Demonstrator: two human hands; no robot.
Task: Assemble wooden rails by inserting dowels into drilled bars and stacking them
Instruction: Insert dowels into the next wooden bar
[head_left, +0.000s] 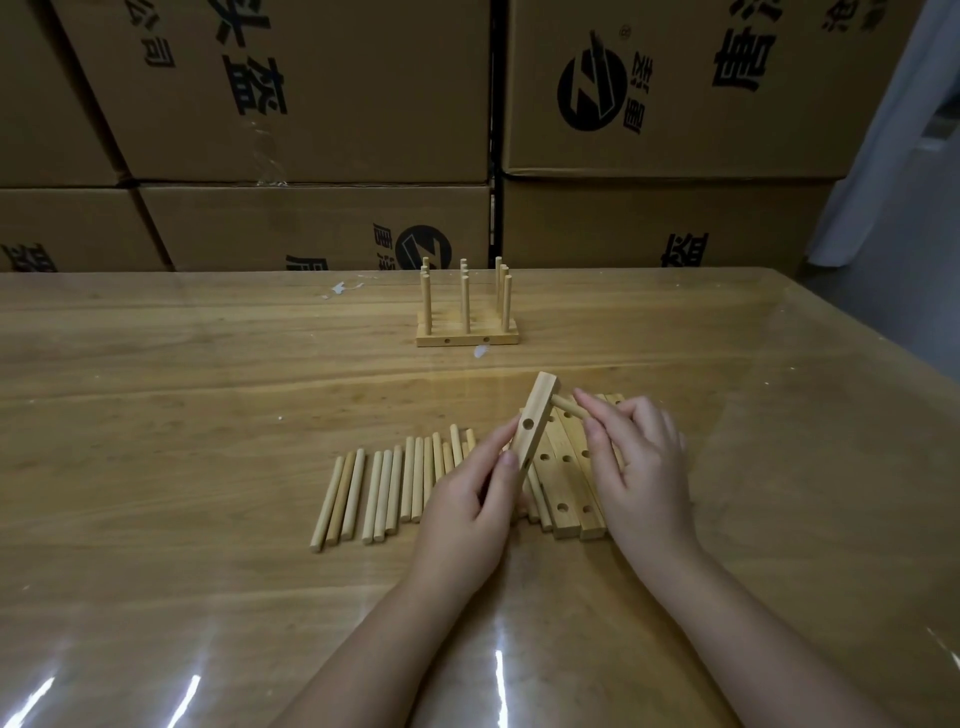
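My left hand (467, 512) grips a drilled wooden bar (535, 421), held tilted above the table with a hole facing me. My right hand (636, 467) pinches a dowel (567, 407) whose end meets the bar's right side near its top. Several loose dowels (387, 483) lie side by side on the table to the left of my hands. Several drilled bars (571, 486) lie flat under and between my hands. Farther back stands a group of finished rails (466, 335), bars with upright dowels in them.
The wooden table (182, 415) has a glossy clear cover. Stacked cardboard boxes (311, 104) form a wall behind its far edge. Small white scraps (337, 287) lie near the back. The table's right edge runs diagonally at the right.
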